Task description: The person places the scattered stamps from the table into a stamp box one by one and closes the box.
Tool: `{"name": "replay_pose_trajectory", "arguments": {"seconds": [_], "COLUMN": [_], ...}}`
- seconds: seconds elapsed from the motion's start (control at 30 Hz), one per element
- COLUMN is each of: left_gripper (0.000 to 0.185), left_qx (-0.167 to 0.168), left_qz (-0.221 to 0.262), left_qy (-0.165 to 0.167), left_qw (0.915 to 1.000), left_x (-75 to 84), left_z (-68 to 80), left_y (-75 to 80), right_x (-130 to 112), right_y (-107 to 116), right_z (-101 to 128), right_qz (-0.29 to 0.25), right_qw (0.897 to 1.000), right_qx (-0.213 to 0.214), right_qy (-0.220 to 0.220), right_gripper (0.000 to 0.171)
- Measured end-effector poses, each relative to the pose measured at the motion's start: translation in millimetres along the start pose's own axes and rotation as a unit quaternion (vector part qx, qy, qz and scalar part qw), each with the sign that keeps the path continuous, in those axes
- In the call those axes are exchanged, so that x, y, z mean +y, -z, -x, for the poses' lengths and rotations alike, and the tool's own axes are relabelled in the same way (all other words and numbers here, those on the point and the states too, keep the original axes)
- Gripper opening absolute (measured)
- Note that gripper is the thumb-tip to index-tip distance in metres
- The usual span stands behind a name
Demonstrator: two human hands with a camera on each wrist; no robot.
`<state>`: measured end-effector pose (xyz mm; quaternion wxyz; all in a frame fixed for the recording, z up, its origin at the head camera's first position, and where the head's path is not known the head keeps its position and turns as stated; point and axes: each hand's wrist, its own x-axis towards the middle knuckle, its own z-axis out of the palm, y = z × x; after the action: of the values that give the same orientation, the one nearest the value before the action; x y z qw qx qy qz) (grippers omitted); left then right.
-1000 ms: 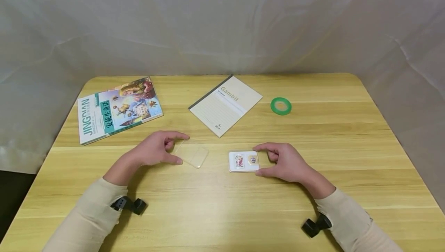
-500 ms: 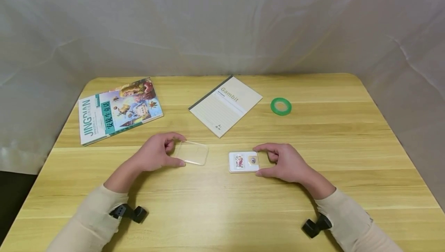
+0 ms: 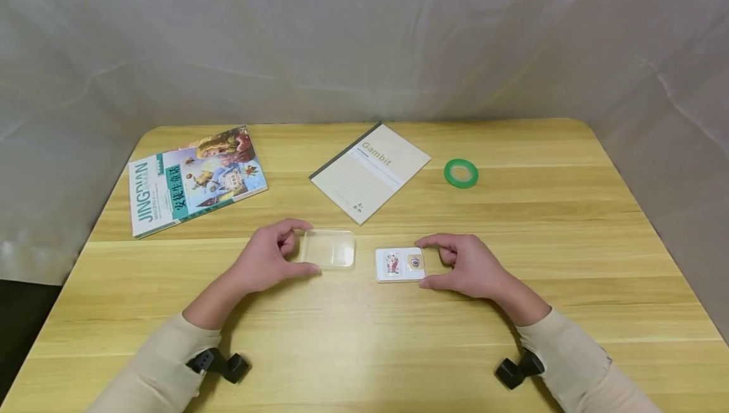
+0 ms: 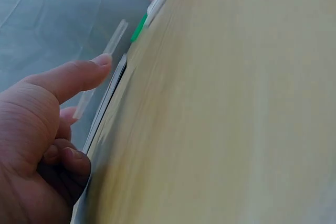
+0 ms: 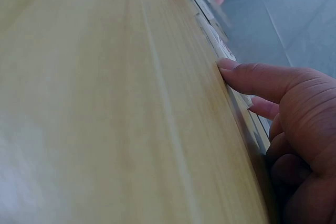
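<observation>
Two bare hands rest on a pale yellow wooden tabletop (image 3: 398, 350), both arms in beige sleeves, each with a small black camera mount at the wrist.

Item 1: left hand (image 3: 267, 262). Thumb and index finger pinch the left end of a clear, shallow rectangular plastic lid (image 3: 328, 249), which sits just left of the tabletop's middle. From the head view I cannot tell whether the lid lies flat on the wood or is raised slightly; the left wrist view shows its thin edge (image 4: 100, 69) as a pale translucent strip beyond the thumb.

Item 2: right hand (image 3: 468, 266). Thumb and index finger are curled round the right end of a small white rectangular case (image 3: 400, 264) that lies flat on the tabletop, open side up, with two small picture items inside. Case and lid are near each other, with a narrow gap of wood between.

Item 3: colourful paperback book marked JINGDIAN (image 3: 193, 179), far left, lying flat and turned at an angle.

Item 4: cream notebook with a dark spine, marked Gambit (image 3: 369, 171), flat, behind the case and lid.

Item 5: green ring of tape (image 3: 460, 173), flat, just right of the notebook.

Item 6: pale wrinkled cloth backdrop (image 3: 364, 40) behind the tabletop.
</observation>
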<state>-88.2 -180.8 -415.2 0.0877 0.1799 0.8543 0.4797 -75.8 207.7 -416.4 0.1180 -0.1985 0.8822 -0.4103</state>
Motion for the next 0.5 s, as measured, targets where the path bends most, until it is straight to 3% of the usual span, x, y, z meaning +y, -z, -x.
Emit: {"name": "replay_pose_trajectory", "arguments": {"seconds": [0.5], "left_gripper": [0.066], "left_qx": [0.058], "left_qz": [0.008], "left_qy": [-0.007], "left_qw": [0.9982], "left_x": [28.0], "left_z": [-4.5], "left_y": [-34.2], "right_x": [1], "right_y": [0], "right_z": [0], "right_qz": [-0.001], "right_qw": [1.000], "right_qx": [0.000], "right_qy": [0.001], "right_gripper": [0.059]}}
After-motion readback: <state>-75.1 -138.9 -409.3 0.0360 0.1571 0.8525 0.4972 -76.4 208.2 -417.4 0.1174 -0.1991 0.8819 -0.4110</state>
